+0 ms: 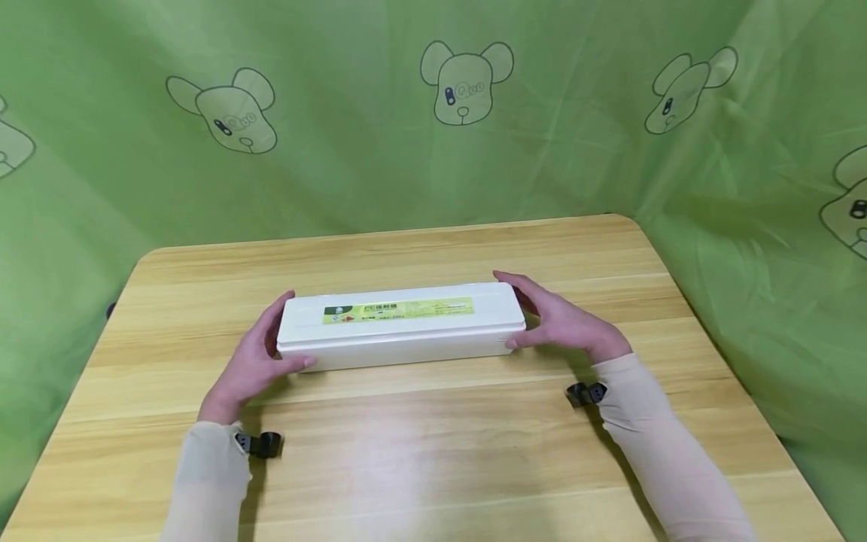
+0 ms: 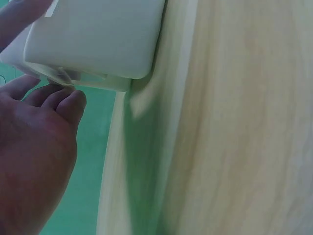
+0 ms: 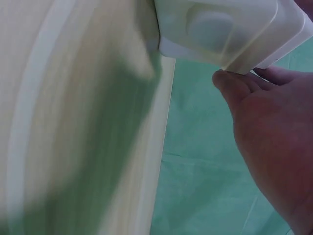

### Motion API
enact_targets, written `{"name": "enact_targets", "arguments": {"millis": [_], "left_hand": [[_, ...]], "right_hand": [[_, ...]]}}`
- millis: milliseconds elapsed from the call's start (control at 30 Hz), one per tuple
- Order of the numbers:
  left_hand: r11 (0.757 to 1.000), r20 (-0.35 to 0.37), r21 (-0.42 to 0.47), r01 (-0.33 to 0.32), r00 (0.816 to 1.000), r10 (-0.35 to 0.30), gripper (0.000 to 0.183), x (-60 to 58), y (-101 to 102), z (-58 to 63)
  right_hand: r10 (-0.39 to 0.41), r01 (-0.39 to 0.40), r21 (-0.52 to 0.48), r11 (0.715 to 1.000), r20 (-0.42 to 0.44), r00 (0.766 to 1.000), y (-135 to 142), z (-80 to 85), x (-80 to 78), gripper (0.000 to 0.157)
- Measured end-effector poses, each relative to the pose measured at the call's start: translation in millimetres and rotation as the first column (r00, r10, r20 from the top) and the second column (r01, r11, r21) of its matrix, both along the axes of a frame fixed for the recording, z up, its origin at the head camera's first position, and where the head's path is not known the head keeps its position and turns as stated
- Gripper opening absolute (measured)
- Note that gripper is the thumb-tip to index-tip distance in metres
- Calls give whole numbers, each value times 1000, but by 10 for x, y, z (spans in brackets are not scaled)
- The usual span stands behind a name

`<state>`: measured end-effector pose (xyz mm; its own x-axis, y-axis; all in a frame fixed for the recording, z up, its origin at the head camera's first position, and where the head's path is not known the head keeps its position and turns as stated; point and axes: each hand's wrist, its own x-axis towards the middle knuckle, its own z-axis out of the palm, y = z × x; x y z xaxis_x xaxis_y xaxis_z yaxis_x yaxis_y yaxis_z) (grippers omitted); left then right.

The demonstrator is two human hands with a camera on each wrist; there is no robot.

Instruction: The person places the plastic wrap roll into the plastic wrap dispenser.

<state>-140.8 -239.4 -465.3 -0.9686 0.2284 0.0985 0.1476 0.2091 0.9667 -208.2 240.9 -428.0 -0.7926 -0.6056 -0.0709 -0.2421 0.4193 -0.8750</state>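
Observation:
A long white cling film box lies across the table, with a yellow-green label on its lid. My left hand grips its left end, thumb on the near side and fingers round the far side. At the opposite end my right hand holds the box the same way. The left wrist view shows the box's end face with fingertips against its far side. In the right wrist view, fingers touch the far edge of the other end, which has a round recess. The lid looks closed; the inside is hidden.
The wooden table has rounded far corners. A green curtain printed with bear heads hangs behind it and along the sides. Black wrist cameras are strapped at both light sleeves.

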Motion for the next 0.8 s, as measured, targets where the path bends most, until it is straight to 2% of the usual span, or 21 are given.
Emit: {"name": "enact_targets", "arguments": {"millis": [233,600,800], "left_hand": [[1000,-11,-21,19,1000,-19,109,-1,-7,6],[998,-27,-68,-4,1000,2,107,11,11,27],[998,-32,-56,-19,999,17,107,15,23,36]], "right_hand": [[16,-9,93,996,-75,997,22,-17,1,112],[-5,18,134,991,-96,995,-10,-49,-7,103],[-23,36,138,990,-98,995,-18,-52,-19,97]]}}
